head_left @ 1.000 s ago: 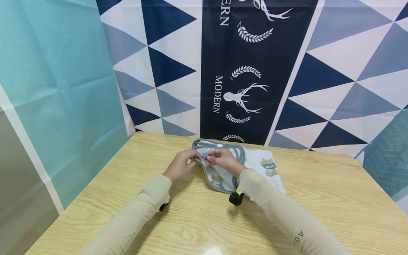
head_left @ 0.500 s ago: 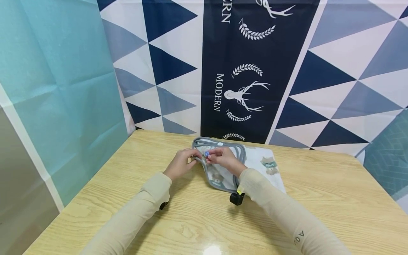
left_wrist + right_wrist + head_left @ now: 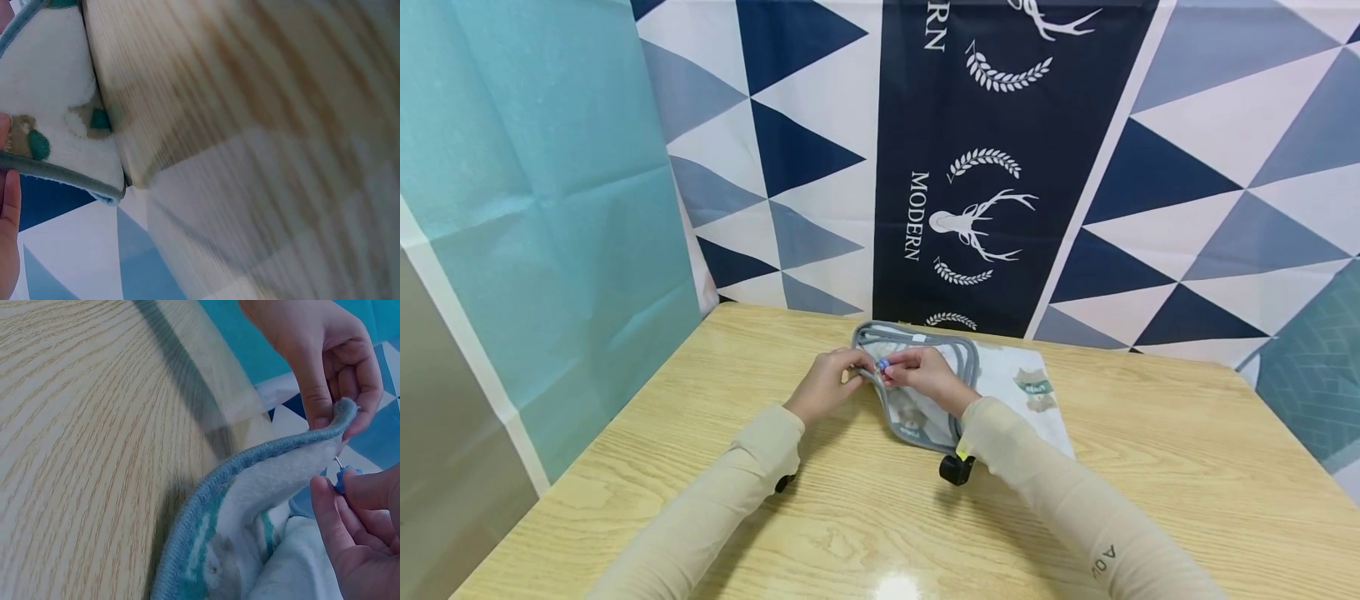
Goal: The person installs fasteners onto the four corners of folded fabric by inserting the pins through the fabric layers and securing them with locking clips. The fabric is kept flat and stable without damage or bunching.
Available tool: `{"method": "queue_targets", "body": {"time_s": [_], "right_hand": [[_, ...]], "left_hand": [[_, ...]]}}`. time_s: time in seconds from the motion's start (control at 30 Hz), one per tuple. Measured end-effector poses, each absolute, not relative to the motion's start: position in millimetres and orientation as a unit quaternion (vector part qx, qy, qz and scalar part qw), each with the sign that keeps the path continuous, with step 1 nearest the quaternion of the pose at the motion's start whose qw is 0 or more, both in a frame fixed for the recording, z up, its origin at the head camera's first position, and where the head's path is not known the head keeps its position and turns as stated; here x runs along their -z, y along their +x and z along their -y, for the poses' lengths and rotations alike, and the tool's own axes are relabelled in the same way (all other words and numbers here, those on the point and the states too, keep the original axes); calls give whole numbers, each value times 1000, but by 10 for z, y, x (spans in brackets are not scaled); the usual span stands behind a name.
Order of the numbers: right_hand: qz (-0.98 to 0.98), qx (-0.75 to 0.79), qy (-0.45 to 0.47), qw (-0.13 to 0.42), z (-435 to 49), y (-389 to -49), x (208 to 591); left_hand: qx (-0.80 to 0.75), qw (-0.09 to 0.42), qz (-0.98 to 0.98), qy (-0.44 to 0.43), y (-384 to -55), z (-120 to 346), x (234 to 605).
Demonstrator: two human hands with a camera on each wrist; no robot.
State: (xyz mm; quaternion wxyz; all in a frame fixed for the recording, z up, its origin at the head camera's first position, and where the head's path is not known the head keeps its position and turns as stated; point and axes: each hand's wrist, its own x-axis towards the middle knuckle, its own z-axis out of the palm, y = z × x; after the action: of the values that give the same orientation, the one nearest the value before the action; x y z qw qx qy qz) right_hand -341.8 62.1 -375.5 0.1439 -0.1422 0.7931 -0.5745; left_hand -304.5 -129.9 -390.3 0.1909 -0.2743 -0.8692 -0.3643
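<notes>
A white fleece blanket (image 3: 1007, 375) with bear prints and a grey corded edge lies folded at the back of the table. In the head view my left hand (image 3: 829, 385) pinches its left edge between thumb and fingers. The right wrist view shows that edge (image 3: 250, 453) lifted and bent. My right hand (image 3: 369, 531) pinches a pin with a blue head (image 3: 340, 481) between thumb and forefinger. The pin's thin metal shaft points at the blanket edge, just below the left fingertips; its tip is hidden.
The wooden table (image 3: 850, 517) runs to a patterned cloth wall (image 3: 820, 167) right behind the blanket. A teal cloth (image 3: 572, 208) hangs on the left. A black wrist camera (image 3: 955, 469) sits under the right wrist.
The blue pin head shifts slightly right, then back left toward the blanket edge. My left hand keeps its hold on the edge, and the head view tilts a little.
</notes>
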Motion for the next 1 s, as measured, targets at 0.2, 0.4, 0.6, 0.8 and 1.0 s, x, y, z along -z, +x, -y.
{"method": "queue_targets", "body": {"time_s": [0.2,0.4,0.6,0.8,1.0], "right_hand": [[-817,545,-148,119,-625,-3386,3747],[-808,551,-174,117,-629,-3333,3756],[-858,469,-194,80,-754,-3322,3704],[-884,419,-207,16,-1160,-3398,3581],[-921,317,-225,-20,-1838,-3450,3510]], "left_hand": [[365,198,872,-258,-3036,1288,3893],[365,203,871,-258,-3020,1271,3902],[359,204,873,-260,-2994,1263,3897],[349,210,876,-258,-2957,1320,3882],[317,195,891,-258,-2930,1440,3865]]}}
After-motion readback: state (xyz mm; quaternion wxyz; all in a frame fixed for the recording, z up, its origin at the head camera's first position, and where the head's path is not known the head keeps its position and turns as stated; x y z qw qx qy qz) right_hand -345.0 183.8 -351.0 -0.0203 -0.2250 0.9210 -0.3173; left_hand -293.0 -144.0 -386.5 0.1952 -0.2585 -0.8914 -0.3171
